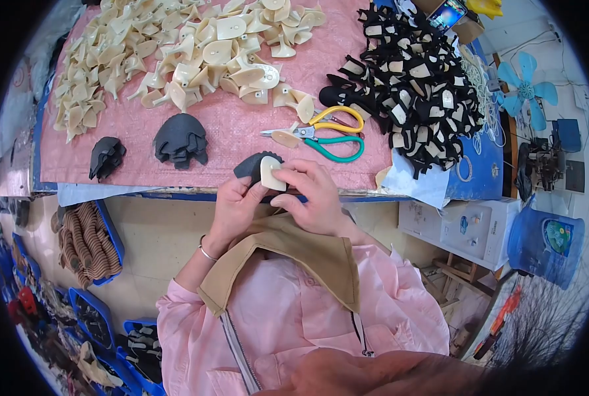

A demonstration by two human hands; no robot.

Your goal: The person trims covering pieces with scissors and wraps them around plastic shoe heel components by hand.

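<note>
Right at the near edge of the table (486, 173), left hand (234, 203) pinches a dark patch (247, 167) and a cream piece (268, 177) together; right hand (313, 193) has a fingertip on that piece, its hidden grip impossible to tell. The patch sits behind, not wrapped round: barely begun, I'd judge. Just beyond, two stacks of patches (181, 135), scissors (305, 132) alongside. Farther back, plenty looks left: a bare cream pile (220, 53); rightward, a black-covered heap (418, 99), seemingly done.
</note>
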